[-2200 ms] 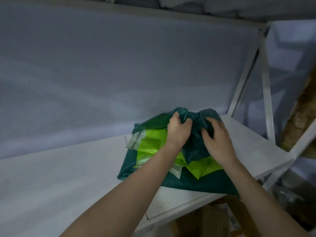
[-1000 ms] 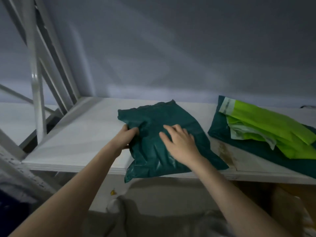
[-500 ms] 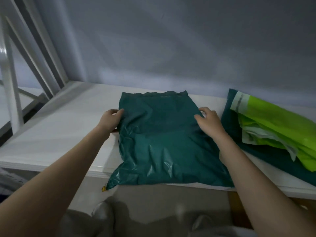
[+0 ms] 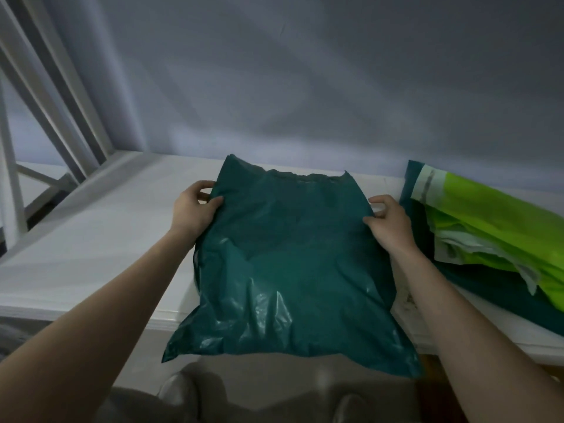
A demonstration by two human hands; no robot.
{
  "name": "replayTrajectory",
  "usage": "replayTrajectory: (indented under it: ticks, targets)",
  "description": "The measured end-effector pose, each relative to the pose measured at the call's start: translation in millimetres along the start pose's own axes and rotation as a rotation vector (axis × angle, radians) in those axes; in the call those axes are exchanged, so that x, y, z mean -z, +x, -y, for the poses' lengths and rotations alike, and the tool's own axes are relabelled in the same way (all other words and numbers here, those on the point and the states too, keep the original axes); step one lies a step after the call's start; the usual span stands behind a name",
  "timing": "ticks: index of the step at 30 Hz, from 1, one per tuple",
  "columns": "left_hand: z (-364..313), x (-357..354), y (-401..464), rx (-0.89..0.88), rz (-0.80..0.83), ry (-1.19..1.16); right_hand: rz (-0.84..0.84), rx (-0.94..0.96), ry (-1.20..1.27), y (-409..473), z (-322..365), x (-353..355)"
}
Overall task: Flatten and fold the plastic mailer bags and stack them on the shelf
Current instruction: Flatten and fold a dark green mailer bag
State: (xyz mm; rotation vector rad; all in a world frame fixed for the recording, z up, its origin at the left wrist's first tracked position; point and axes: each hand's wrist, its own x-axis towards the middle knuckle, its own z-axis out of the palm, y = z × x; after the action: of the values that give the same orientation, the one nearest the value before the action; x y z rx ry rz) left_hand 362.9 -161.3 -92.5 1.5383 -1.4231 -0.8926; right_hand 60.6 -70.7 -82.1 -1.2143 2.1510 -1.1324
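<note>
Here, both hands [image 4: 293, 215] pinch the green mailer [image 4: 290, 270] — opposite edges.

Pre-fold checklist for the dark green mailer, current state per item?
1. Left hand grips the dark green mailer at its left edge: ok.
2. Right hand pinches its right edge: ok.
3. Mailer flat: not ok, wrinkled and puffy.
4. Mailer fully on the shelf: not ok, its near end overhangs the front edge.
5. Clear of the lime green mailer pile: ok.
6. Mailer empty: cannot tell.
</note>
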Motion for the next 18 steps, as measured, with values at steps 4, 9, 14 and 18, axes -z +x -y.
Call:
replayTrajectory:
  ticks: [4,9,14,18]
  targets:
    - [0.7,4.6,2.5,-0.029,-0.036,-0.049,-0.029,0.119,0.001,0.3,-0.6,5.6]
    - [-4.9,3.5,8.1,-0.127,-0.024,-0.103,-0.131,0.298,-0.079,2.6,8.4,5.9]
    - [0.6,-0.4,20.9,-0.238,0.044,0.211,-0.096,0.390,-0.219,5.3,5.3,-6.9]
    - [8.0,-10.3,23.7,-0.215,0.245,0.301,0.128,0.260,-0.208,10.6,-7.2,-21.7]
